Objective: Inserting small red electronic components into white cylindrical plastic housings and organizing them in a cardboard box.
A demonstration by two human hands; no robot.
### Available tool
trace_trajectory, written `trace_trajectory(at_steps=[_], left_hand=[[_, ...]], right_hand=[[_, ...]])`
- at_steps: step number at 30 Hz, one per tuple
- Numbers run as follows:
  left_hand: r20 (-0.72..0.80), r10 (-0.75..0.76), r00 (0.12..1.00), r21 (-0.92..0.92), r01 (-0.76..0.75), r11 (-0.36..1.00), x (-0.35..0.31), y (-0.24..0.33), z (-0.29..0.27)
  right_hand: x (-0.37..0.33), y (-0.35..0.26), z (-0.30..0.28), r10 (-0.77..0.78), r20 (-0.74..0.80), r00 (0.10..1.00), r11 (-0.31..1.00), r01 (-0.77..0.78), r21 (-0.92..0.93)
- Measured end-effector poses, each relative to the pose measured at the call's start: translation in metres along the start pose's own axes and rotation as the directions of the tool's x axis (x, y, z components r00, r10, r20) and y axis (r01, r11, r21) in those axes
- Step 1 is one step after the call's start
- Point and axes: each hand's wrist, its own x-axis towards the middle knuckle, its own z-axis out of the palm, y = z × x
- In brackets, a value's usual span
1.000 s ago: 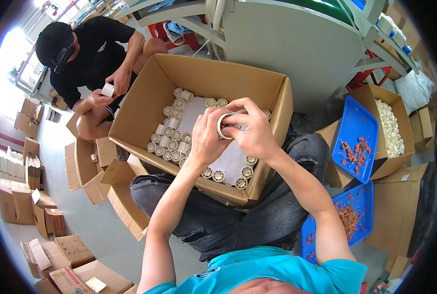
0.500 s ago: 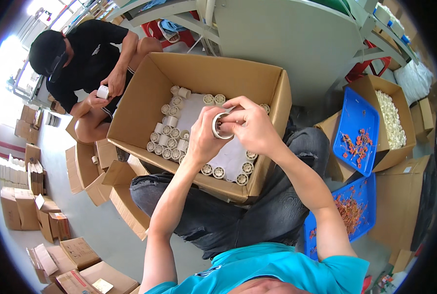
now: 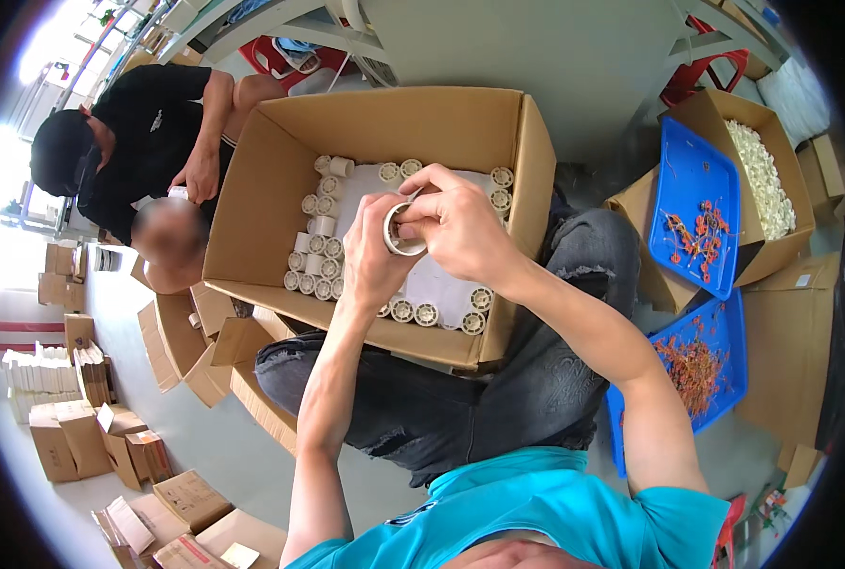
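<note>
A short white plastic cylinder (image 3: pixel 402 249) is held over the open carton, its hollow end facing up. My left hand (image 3: pixel 369 248) is closed around its outer side. At the opening, my right hand (image 3: pixel 462 226) is closed, with thumb and fingertips pinched together inside the rim. Whatever is between those fingertips is too small and hidden to make out. Below both hands, the large cardboard carton (image 3: pixel 384 121) contains more white cylinders (image 3: pixel 316 245), grouped along its left side and edges on a pale sheet (image 3: pixel 448 286).
A co-worker (image 3: pixel 152 128) sits at the left, holding a small white part. Two blue trays (image 3: pixel 673 171) with red-orange wired pieces (image 3: pixel 699 237) lie at the right, beside a carton of cream-coloured parts (image 3: pixel 762 180). Open cartons (image 3: pixel 181 332) stand on the left floor.
The view has shifted slightly. Both my hands stay at the white cylinder, with the right fingertips still inside its opening. The co-worker's head and hands have moved a little.
</note>
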Motion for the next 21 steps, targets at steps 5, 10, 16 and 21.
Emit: trace_trajectory(at_steps=[5,10,16,21], left_hand=[[-0.020,0.025,0.999,0.040,-0.024,0.999,0.004,-0.001,0.000],[0.077,-0.108,0.991,-0.045,0.112,0.993,0.024,0.013,0.003],[-0.052,0.204,0.978,0.151,-0.194,0.969,0.146,-0.002,-0.005],[-0.084,0.092,0.992,0.097,-0.084,0.992,0.296,-0.018,0.021]], right_hand=[[0.003,0.001,0.001,0.007,0.001,1.000,1.000,-0.007,0.023],[0.009,0.001,-0.025,-0.069,0.021,0.997,0.995,0.070,-0.077],[-0.016,-0.022,-0.132,0.000,-0.307,0.952,0.985,-0.053,-0.166],[-0.099,0.037,-0.220,0.245,-0.571,0.784,0.942,-0.331,-0.050]])
